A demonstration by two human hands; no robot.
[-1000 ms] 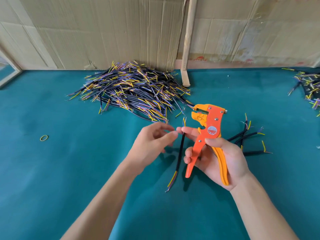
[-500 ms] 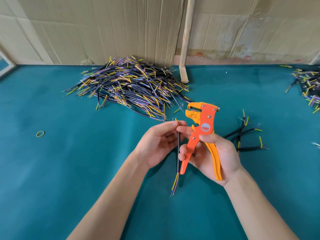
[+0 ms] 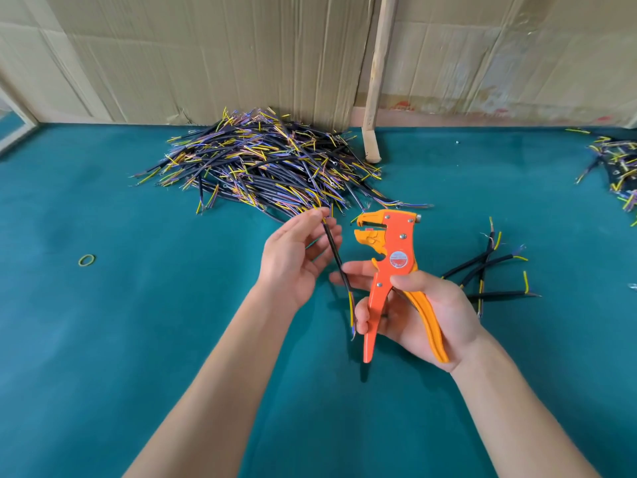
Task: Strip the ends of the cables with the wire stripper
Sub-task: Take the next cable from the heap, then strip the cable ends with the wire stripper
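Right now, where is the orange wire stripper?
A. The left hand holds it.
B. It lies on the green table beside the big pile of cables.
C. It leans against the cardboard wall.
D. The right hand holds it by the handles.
D: the right hand grips the handles of the wire stripper above the table, while the left hand pinches one black cable near its upper end.

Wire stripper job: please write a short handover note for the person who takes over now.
Left hand pinches the top end of one black cable.
Right hand grips the orange wire stripper, its jaws open with nothing in them.
Big pile of black cables lies behind; a few cables lie to the right.
Left to do: feed the held cable's end into the jaws, squeeze.
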